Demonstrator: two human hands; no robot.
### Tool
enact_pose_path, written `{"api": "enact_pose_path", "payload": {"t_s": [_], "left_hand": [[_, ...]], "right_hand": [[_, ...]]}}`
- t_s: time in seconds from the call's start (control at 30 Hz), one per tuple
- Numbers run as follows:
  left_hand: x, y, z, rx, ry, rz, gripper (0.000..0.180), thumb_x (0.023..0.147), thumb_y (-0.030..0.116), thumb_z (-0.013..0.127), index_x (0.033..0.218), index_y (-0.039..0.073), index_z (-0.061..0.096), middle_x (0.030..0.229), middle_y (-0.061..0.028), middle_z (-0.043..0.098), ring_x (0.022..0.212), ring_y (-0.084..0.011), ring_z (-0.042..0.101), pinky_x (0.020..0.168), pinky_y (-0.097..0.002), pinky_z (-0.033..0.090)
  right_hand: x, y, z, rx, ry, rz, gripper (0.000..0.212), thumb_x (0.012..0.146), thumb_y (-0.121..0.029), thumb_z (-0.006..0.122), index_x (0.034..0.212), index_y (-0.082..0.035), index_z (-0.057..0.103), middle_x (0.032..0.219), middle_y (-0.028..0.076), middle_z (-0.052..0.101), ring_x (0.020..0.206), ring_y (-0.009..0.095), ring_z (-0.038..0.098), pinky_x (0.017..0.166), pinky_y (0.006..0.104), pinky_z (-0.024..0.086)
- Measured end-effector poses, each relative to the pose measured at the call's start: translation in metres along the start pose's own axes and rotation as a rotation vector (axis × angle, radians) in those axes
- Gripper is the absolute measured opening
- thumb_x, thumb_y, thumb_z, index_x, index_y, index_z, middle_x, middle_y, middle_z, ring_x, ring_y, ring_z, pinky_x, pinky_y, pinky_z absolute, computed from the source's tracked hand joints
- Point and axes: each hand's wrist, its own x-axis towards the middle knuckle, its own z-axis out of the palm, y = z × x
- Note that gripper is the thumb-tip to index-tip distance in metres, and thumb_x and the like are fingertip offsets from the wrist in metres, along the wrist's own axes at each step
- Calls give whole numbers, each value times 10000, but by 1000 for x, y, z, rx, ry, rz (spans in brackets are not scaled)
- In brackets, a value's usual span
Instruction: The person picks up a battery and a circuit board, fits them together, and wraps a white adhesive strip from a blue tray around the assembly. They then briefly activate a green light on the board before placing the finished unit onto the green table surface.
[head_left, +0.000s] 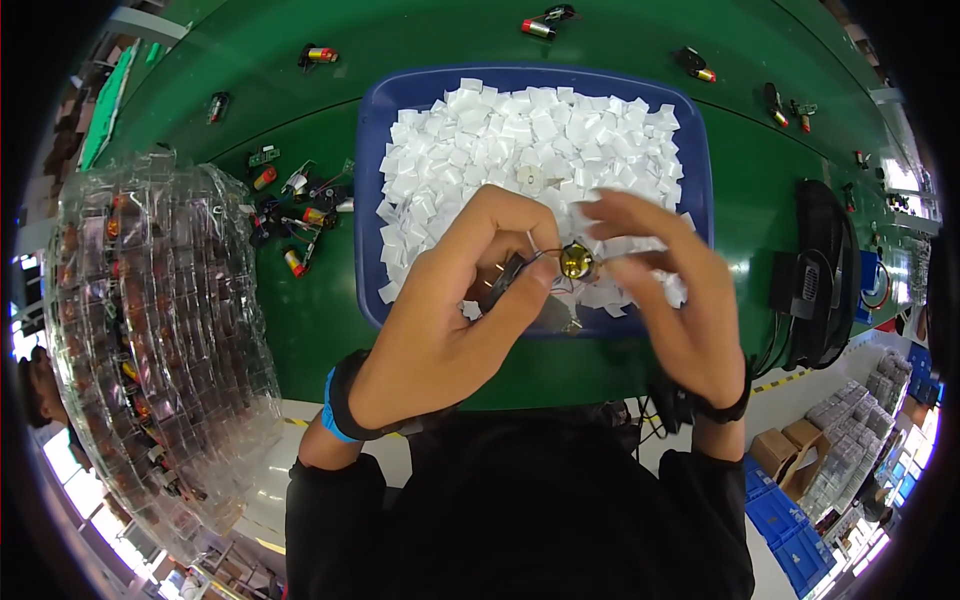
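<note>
Above the tub, my left hand (450, 300) is closed on a small wired battery assembly. The assembly's round, gold-coloured end (576, 262) faces up, and thin wires run from it to a black part (508, 280) between my thumb and fingers. Part of the assembly is hidden by my fingers. Close beside its right side is my right hand (690, 290), blurred, with fingers apart and nothing visible in them. Beneath both hands, a blue tub (365, 200) holds a heap of small white paper squares (540, 125).
Several wired battery assemblies (293, 262) lie in a pile left of the tub, and others (538, 28) sit along the far green table (440, 35). A tall stack of clear plastic trays (160, 330) stands at left. A black device (815, 275) is at right.
</note>
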Motion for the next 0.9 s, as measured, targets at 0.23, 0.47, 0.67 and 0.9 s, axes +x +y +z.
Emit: {"api": "enact_pose_path", "payload": {"t_s": [0.23, 0.47, 0.67, 0.9], "left_hand": [[10, -13, -2, 467, -106, 144, 168, 940, -53, 512, 1086, 19, 469, 831, -57, 585, 627, -88, 538, 562, -236, 399], [1, -4, -14, 484, -273, 7, 131, 935, -10, 520, 1049, 41, 481, 805, -111, 614, 674, -270, 623, 586, -348, 454], [-3, -2, -20, 485, -332, 45, 182, 966, 60, 519, 1146, 55, 499, 808, -126, 630, 684, -346, 645, 585, -372, 465], [-9, -10, -26, 266, -263, -108, 252, 991, 109, 558, 1219, 5, 532, 869, -40, 637, 676, -101, 550, 640, -240, 450]], "right_hand": [[3, 6, 1, 22, -119, -186, 328, 750, -33, 801, 1048, -20, 664, 936, 100, 686, 882, 236, 653, 761, 336, 517], [7, 8, -2, -67, -206, -301, 333, 687, -68, 844, 971, -42, 672, 885, 80, 669, 820, 235, 627, 719, 329, 488], [9, 6, -1, -73, -181, -256, 318, 684, -52, 839, 952, -47, 667, 883, 72, 657, 821, 241, 615, 722, 335, 479], [4, -2, -3, -169, -207, -285, 317, 682, -32, 829, 954, -48, 666, 877, 61, 641, 844, 239, 589, 747, 335, 475]]}}
